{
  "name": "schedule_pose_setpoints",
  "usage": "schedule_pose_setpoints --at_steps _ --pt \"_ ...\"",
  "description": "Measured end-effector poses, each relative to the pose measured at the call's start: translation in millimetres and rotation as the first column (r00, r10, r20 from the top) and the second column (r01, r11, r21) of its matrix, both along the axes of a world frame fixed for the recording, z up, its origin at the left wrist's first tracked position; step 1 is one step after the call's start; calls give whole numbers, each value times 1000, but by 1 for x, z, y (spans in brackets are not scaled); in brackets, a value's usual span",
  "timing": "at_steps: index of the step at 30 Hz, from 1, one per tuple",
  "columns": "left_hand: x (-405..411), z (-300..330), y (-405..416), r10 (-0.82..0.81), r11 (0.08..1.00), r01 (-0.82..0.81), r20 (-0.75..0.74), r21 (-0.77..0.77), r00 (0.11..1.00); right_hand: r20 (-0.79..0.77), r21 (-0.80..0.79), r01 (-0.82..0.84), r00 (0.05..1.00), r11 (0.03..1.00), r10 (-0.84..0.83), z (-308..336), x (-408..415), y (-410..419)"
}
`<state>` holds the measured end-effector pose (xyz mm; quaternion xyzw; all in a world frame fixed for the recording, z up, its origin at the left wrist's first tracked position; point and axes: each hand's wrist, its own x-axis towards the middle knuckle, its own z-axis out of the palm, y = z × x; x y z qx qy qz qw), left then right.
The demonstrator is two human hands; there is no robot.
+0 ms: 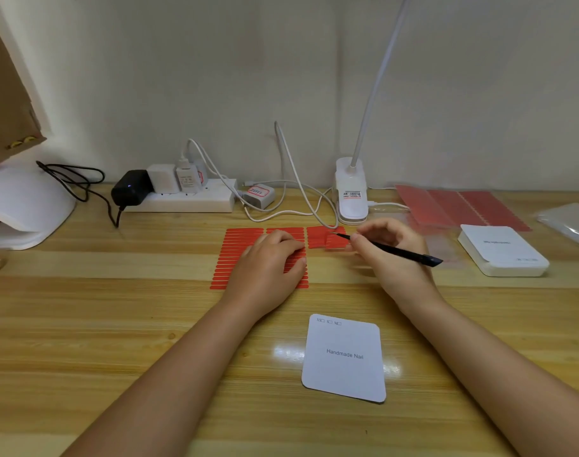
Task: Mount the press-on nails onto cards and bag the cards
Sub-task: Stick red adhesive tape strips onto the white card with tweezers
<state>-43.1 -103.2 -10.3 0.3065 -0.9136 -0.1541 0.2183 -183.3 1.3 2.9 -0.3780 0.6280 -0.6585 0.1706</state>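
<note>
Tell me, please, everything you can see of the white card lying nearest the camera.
The white card is a rounded-corner rectangle, seemingly thin cardstock, printed "Handmade Nail" at its centre, with small XS, S, M tick boxes along its top edge. It lies flat, slightly rotated, on the wooden table between the forearms. No hand touches it, and nothing is mounted on it.

Single head cam, wide-angle, looks fwd and down, close over desk [116, 324] toward back wall [215, 77].
</note>
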Motion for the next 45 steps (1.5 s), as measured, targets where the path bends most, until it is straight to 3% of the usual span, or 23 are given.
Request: schedule_pose_setpoints --at_steps 11,34,39,42,45 --pt "1 0 1 20 1000 -20 -5 -22 1000 191 -114 73 980 991 -51 4 -3 2" --pt "3 1 6 16 997 -17 -19 -79 1000 304 -198 330 916 923 -262 8 -19 13" --pt "3 13 16 2 992 -18 -124 -124 992 322 -244 329 915 912 -244 21 -24 15" --pt "10 21 26 -82 997 82 -192 -9 978 381 -339 362 897 868 -226 41 -37 22" --pt "27 23 36 -264 962 269 -92 51 960 400 -395 371 893 841 -206 59 -46 31"
